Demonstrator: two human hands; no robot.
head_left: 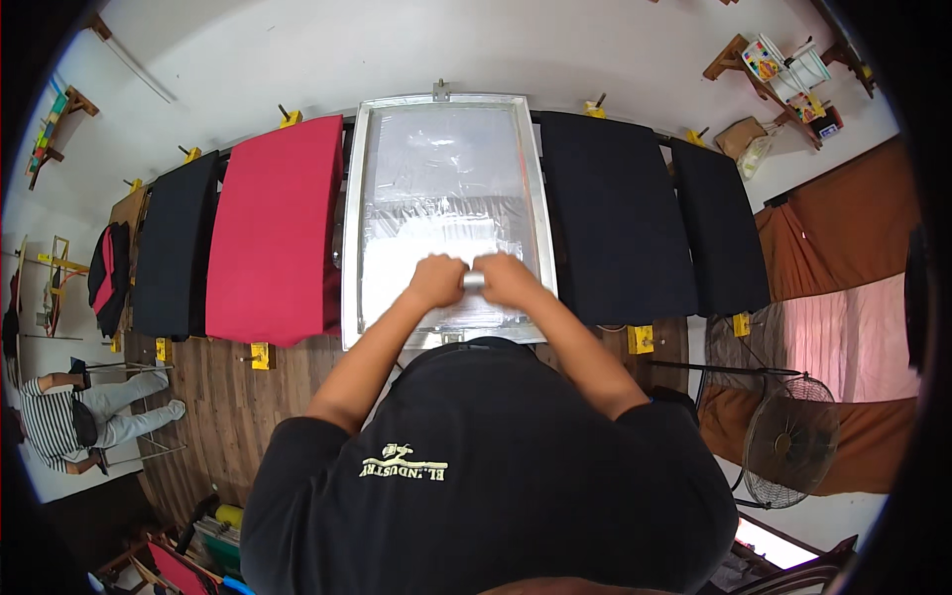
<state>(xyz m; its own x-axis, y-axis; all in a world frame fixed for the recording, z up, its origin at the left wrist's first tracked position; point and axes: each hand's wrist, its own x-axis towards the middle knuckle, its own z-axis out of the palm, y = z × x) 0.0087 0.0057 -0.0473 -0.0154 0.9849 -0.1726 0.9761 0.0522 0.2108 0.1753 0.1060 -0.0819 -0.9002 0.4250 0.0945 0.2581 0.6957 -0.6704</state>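
Note:
Both hands grip a squeegee with a pale metal handle [474, 282], pressed over the near part of a screen-printing frame [351, 238]. My left hand [438, 281] is closed around the handle's left side, and my right hand [507, 280] around its right side, a little apart. Most of the squeegee is hidden under my fingers, and its blade does not show. Silvery metal edges surround the frame's mesh, whose far half looks grey and the near half bright white with glare. Wrinkled clear film or tape runs across the middle.
A red cloth-covered board [278, 228] and a black one [178, 248] lie left; two black boards [617, 218] lie right. Yellow clamps [260, 356] edge the row. A standing fan [788, 441] is at right. Another person [74, 412] stands far left.

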